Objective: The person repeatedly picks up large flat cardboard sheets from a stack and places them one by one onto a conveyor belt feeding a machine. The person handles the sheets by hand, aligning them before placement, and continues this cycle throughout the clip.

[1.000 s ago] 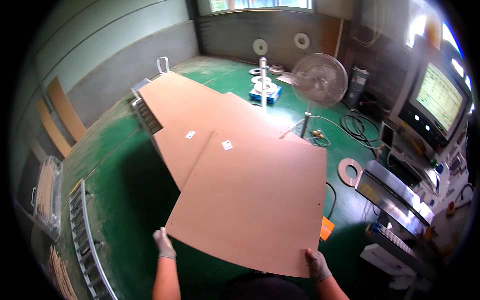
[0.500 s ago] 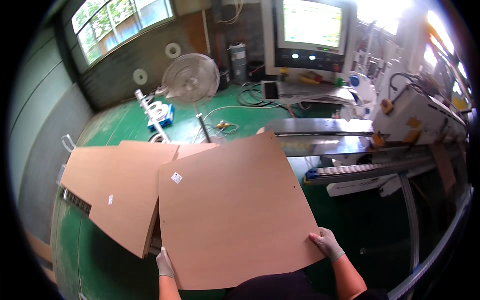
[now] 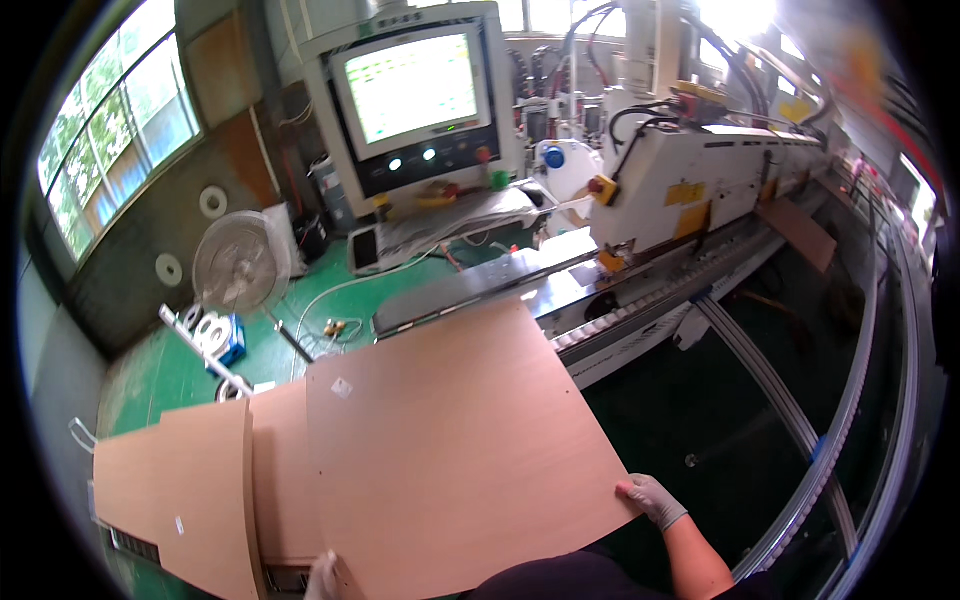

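A large light-brown wooden panel [image 3: 450, 440] spans the space before me, with a small white label [image 3: 342, 387] near its far left corner. A few small dark holes show near its side edges. My gloved left hand [image 3: 323, 578] grips the near left edge and is partly cut off by the lower border. On the right edge, close to the near corner, my gloved right hand [image 3: 652, 499] is closed with the thumb on top. Left of the held panel lies a stack of similar panels [image 3: 200, 490], the topmost carrying a label of its own.
A long machine [image 3: 710, 180] with a metal bed [image 3: 480, 290] runs from ahead to the right. Behind it stands a control screen [image 3: 412, 90]. A pedestal fan [image 3: 240, 262] is far left, near tape rolls [image 3: 213, 335]. Curved metal rails [image 3: 790, 420] rise on the right.
My view has turned right, bringing more of the machine in. The held panel has swung along with me, away from the stack at left. Both hands keep their hold.
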Demonstrator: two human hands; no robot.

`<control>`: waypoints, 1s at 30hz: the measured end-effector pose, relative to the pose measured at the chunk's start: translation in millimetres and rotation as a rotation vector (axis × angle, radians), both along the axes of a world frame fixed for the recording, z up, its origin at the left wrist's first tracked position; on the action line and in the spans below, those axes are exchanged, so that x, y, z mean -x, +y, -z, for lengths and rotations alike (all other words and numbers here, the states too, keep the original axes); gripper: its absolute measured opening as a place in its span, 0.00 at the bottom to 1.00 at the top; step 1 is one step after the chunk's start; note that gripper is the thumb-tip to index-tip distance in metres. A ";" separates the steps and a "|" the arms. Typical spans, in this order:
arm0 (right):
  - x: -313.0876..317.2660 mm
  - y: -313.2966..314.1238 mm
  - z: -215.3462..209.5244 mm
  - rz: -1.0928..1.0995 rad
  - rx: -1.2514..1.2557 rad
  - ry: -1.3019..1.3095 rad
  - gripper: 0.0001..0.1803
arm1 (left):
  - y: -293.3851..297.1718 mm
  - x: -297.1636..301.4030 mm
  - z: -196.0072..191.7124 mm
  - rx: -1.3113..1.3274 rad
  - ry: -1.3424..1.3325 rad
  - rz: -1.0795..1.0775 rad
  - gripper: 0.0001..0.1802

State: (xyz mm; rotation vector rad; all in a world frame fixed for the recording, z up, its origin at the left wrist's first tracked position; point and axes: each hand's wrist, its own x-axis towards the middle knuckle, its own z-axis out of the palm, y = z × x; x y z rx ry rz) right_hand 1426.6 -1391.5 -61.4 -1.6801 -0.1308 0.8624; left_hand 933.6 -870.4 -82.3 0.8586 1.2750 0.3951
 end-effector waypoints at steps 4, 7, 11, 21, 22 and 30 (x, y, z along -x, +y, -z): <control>-13.1 -22.6 -0.7 0.089 -0.020 0.077 0.23 | -52.2 16.5 23.4 -0.068 0.105 0.205 0.30; -17.7 -44.5 50.3 0.316 -0.170 0.024 0.21 | -66.2 -25.8 38.0 -0.206 0.227 0.224 0.33; -10.3 -25.7 51.2 0.540 -0.486 0.234 0.21 | -121.7 -117.8 -36.9 -0.096 0.118 0.111 0.34; -44.5 -26.7 124.5 0.617 -0.558 0.224 0.26 | -141.4 -147.7 68.0 -0.072 0.226 0.146 0.39; -55.9 -23.0 55.8 0.594 -0.617 0.423 0.26 | -150.5 -135.4 69.8 -0.091 0.312 0.130 0.39; -132.3 -61.5 99.0 0.963 -0.906 0.436 0.23 | -201.8 -251.7 64.8 -0.159 0.199 0.238 0.34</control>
